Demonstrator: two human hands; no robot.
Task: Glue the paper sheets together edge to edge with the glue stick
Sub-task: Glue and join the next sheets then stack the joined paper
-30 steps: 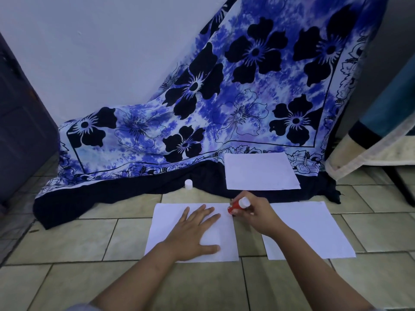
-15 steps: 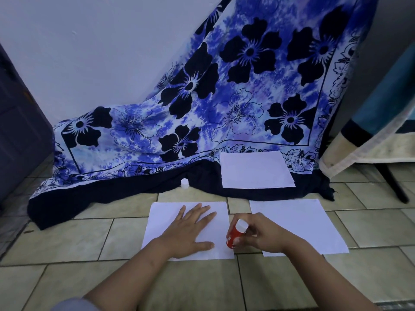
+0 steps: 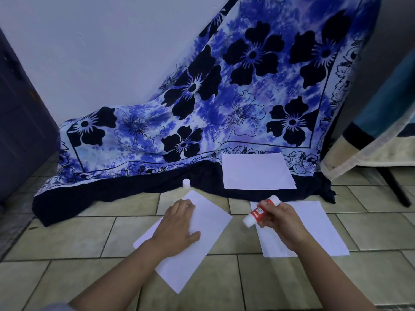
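Hands at work on a beige tiled floor (image 3: 67, 239): the left hand (image 3: 177, 225), grip apart and fingers flat, presses the near white paper sheet (image 3: 208, 223). Half a second ago the sheet lay square to the tiles; now it sits swung on the diagonal, one corner pointing at the small white plastic cap (image 3: 186, 183) by the dark hem of the blue floral cloth (image 3: 143, 135). The red-and-white glue stick (image 3: 261, 211), then down at that sheet's right edge, is lifted clear. The right hand (image 3: 278, 223), its grip clamped round the barrel, holds it above the left corner of a second white paper sheet (image 3: 321, 227). Farther back, a white paper stack (image 3: 256, 171) rests on the cloth. The two sheets lie apart, unjoined; the turn probably brings a fresh edge round for glue or for mating.
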